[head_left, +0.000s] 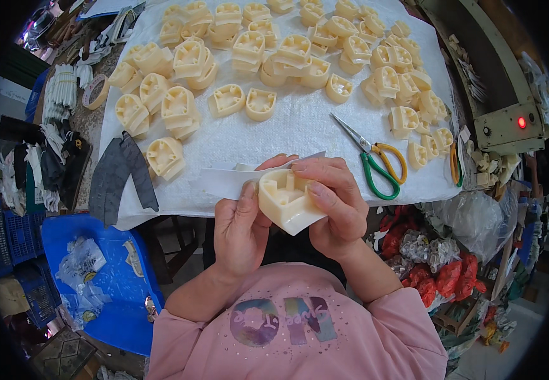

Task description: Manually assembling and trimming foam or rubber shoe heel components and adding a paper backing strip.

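Pink shirt front lies below the right grip, which clasps a cream plastic piece just to its left, while the left grip pinches a white strip (long axis running crosswise) along the piece's far side.

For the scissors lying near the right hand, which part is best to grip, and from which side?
Probably by the handles, coming from the near side with the right hand, once it is free of the cream piece. The scissors lie with both handles toward the near side, while the pointed blades aim away to the left.
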The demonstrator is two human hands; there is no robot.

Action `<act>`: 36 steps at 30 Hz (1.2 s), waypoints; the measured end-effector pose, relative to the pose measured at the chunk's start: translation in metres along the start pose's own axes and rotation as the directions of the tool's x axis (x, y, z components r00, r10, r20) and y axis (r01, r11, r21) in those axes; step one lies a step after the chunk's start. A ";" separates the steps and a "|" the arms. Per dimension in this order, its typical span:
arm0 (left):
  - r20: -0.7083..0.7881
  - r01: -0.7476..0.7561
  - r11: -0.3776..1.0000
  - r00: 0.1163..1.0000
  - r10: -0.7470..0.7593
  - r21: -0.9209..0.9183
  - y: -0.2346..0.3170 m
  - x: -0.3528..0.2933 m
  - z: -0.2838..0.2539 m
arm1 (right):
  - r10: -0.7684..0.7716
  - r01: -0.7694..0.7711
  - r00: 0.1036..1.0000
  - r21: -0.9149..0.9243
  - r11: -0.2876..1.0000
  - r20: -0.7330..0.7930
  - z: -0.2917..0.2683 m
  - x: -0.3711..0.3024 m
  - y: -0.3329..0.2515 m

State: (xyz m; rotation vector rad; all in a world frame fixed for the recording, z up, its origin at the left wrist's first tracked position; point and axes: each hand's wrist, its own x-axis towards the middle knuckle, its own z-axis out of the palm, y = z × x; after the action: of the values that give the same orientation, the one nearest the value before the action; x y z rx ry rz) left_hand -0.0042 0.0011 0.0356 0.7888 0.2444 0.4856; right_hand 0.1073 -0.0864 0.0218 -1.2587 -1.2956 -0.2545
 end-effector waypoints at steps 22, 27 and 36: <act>-0.117 -0.100 0.709 0.961 0.250 0.698 0.010 -0.003 -0.017 | 0.268 0.038 0.890 -0.644 0.764 0.370 -0.020 0.027 -0.027; -0.085 -0.069 0.721 0.981 0.175 0.689 0.005 -0.001 -0.015 | 0.295 0.053 0.867 -0.661 0.748 0.402 -0.022 0.024 -0.025; -0.013 -0.063 0.518 0.990 0.141 0.853 0.005 -0.003 -0.010 | 0.285 0.073 0.862 -0.659 0.749 0.419 -0.022 0.017 -0.024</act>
State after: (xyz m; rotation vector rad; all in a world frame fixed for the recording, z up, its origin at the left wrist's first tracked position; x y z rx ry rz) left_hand -0.0123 0.0091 0.0326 1.7856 0.5389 0.5006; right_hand 0.1075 -0.1051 0.0536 -2.1157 -1.6321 -0.3308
